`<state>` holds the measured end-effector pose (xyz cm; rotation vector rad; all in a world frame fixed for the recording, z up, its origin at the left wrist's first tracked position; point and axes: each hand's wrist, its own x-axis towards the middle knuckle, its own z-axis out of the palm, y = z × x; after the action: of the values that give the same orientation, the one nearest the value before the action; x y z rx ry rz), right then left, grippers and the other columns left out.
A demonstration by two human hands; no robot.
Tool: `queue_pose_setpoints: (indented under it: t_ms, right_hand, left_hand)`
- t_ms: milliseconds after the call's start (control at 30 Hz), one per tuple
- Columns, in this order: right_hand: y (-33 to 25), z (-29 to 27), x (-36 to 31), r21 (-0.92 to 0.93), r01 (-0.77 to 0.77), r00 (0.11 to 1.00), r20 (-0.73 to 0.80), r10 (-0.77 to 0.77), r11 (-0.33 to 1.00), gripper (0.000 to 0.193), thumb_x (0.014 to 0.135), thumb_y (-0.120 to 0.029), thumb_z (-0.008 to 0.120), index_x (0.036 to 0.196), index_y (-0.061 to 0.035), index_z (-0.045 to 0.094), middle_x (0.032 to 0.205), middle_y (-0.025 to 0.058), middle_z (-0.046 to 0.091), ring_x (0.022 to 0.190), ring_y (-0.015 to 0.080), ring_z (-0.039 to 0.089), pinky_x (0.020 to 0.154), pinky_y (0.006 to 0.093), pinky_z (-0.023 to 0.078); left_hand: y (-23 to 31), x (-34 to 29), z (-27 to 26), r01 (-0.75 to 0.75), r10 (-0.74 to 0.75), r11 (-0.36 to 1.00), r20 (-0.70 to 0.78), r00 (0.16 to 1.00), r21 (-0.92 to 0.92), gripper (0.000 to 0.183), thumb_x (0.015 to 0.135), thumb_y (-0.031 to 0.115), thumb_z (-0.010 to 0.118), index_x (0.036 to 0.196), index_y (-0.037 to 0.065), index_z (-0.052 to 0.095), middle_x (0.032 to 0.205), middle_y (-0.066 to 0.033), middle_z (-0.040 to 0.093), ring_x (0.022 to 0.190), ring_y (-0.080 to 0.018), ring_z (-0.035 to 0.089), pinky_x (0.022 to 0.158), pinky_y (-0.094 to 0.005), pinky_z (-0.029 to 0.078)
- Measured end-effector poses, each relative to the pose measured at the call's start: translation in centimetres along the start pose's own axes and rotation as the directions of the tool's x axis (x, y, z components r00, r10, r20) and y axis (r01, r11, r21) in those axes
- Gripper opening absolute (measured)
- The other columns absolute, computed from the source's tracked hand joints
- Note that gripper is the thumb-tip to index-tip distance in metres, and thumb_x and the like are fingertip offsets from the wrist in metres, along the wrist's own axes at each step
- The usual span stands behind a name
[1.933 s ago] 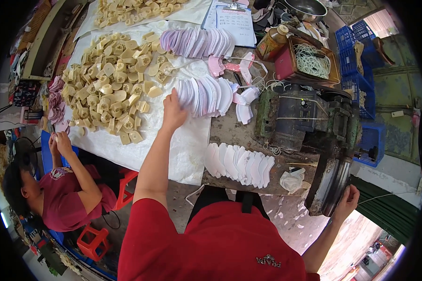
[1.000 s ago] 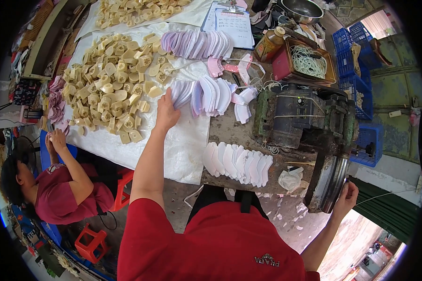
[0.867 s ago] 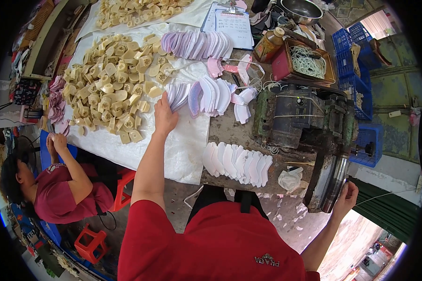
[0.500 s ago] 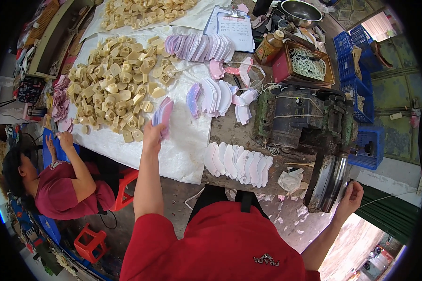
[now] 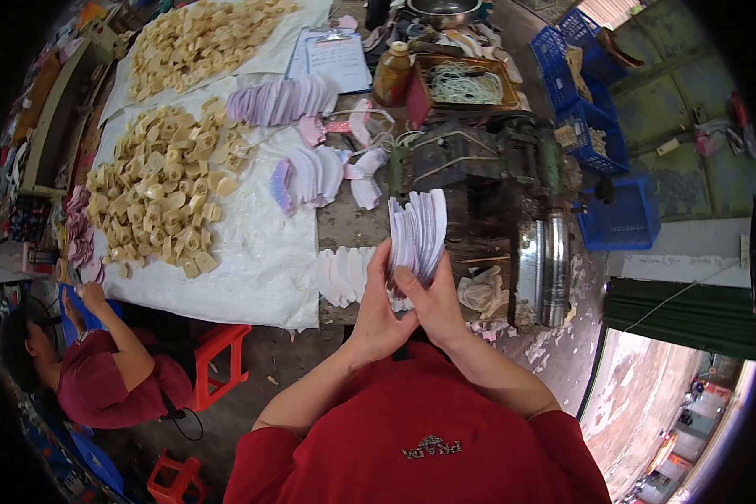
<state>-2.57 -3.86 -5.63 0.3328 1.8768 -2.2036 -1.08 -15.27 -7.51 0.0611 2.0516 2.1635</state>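
Note:
A thick fanned stack of pale, curved cut pieces (image 5: 417,227) stands up between my two hands, above the table's front edge. My left hand (image 5: 382,307) is closed on its left side. From the right, my right hand (image 5: 430,301) grips the lower part, thumb across the front. Just left of my hands lies a row of similar white and pinkish curved pieces (image 5: 336,275), partly hidden by my left hand. Farther back are a cluster of curved pieces (image 5: 315,175) and a long lilac row (image 5: 281,101).
On the right stands a greasy machine (image 5: 470,164) with shiny metal rollers (image 5: 554,269); a crumpled cloth (image 5: 481,290) lies beside them. Yellowish molded parts (image 5: 155,185) are heaped on a white sheet (image 5: 269,286). A co-worker (image 5: 118,361) sits at left by a red stool (image 5: 218,370).
My left hand has come right from over the sheet, where it held a small pinkish bundle. My right hand has left the rollers. Both now hold a thicker stack; the view has shifted right.

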Motion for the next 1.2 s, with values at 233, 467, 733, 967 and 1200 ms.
queue_pose_setpoints:
  t_ms: [233, 467, 733, 967, 1200]
  right_hand:
    - [-1.2, -6.0, -1.6, -0.252, 0.185, 0.98, 0.126, -0.157, 0.95, 0.083, 0.08, -0.031, 0.07, 0.14, 0.0029, 0.022, 0.129, 0.0174, 0.044, 0.117, 0.0235, 0.047, 0.1, 0.0366, 0.037]
    - [-2.0, -8.5, -2.5, -0.076, 0.127, 0.992, 0.031, -0.125, 0.989, 0.095, 0.074, -0.029, 0.077, 0.142, 0.0022, 0.018, 0.132, 0.0189, 0.042, 0.121, 0.0254, 0.046, 0.101, 0.0357, 0.036]
    - [-2.7, -11.0, -2.7, -0.418, 0.239, 0.964, -0.009, -0.267, 0.876, 0.092, 0.067, -0.015, 0.081, 0.138, 0.0019, 0.025, 0.128, 0.0187, 0.047, 0.116, 0.0259, 0.05, 0.097, 0.0361, 0.04]
    - [-4.7, -11.7, -3.8, -0.426, 0.344, 0.939, 0.153, -0.307, 0.837, 0.08, 0.068, -0.013, 0.073, 0.135, -0.0029, 0.032, 0.113, 0.0192, 0.058, 0.105, 0.0295, 0.059, 0.091, 0.0372, 0.045]
    - [-5.7, -10.6, -4.7, -0.666, 0.428, 0.9, 0.253, -0.355, 0.612, 0.085, 0.066, -0.014, 0.074, 0.138, -0.0063, 0.03, 0.116, 0.0213, 0.054, 0.102, 0.0376, 0.058, 0.083, 0.0427, 0.05]
  left_hand:
    - [2.2, 1.1, 1.4, 0.274, -0.199, 0.773, 0.192, 0.961, -0.573, 0.056, 0.084, -0.002, 0.052, 0.136, 0.002, 0.031, 0.123, -0.01, 0.05, 0.117, -0.0183, 0.047, 0.099, -0.0312, 0.037]
    - [3.1, 0.7, 7.8, 0.176, -0.25, 0.819, -0.064, 0.966, -0.546, 0.024, 0.091, -0.001, 0.046, 0.115, 0.001, 0.043, 0.108, -0.0082, 0.053, 0.095, -0.0112, 0.051, 0.081, -0.0253, 0.043]
    - [3.7, -0.1, 9.2, 0.204, -0.211, 0.706, 0.074, 0.975, -0.678, 0.024, 0.092, 0.006, 0.053, 0.113, 0.0, 0.044, 0.107, -0.0095, 0.057, 0.1, -0.014, 0.055, 0.089, -0.0304, 0.042]
    - [2.6, 0.8, 8.8, 0.077, -0.023, 0.603, 0.08, 0.997, -0.794, 0.06, 0.084, 0.02, 0.067, 0.131, 0.001, 0.035, 0.131, -0.0106, 0.046, 0.121, -0.021, 0.047, 0.104, -0.0363, 0.035]
    - [2.2, 1.3, 9.0, 0.229, 0.026, 0.607, 0.307, 0.951, -0.761, 0.094, 0.067, 0.045, 0.08, 0.138, 0.006, 0.033, 0.133, -0.0166, 0.048, 0.123, -0.0289, 0.047, 0.104, -0.0442, 0.038]
